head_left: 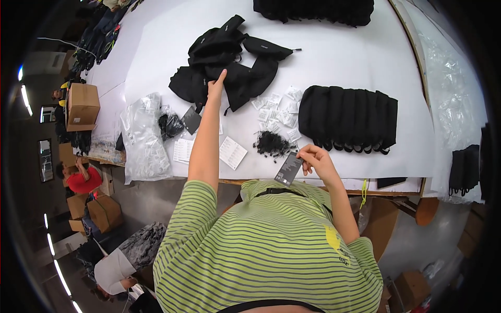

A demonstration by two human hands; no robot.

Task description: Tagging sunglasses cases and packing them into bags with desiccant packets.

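Observation:
My left hand [215, 87] reaches to the near side of a loose pile of black fabric bags [253, 78]. Its thumb lies over the black cloth of one bag, while the other fingers are mostly hidden. Close to my body, my right hand [314, 159] pinches a dark grey hang tag [288, 169] by its upper corner. Just beyond the tag lies a heap of thin black tag strings [271, 143]. Small white packets [276, 110] are scattered between that heap and the bags.
A row of black bags [348, 117] is packed together at right; another black stack [313, 9] lies at the far edge. White printed cards [233, 153], a dark card [191, 120] and a clear plastic bag [145, 141] are at left. Co-workers and cardboard boxes [82, 107] stand beyond.

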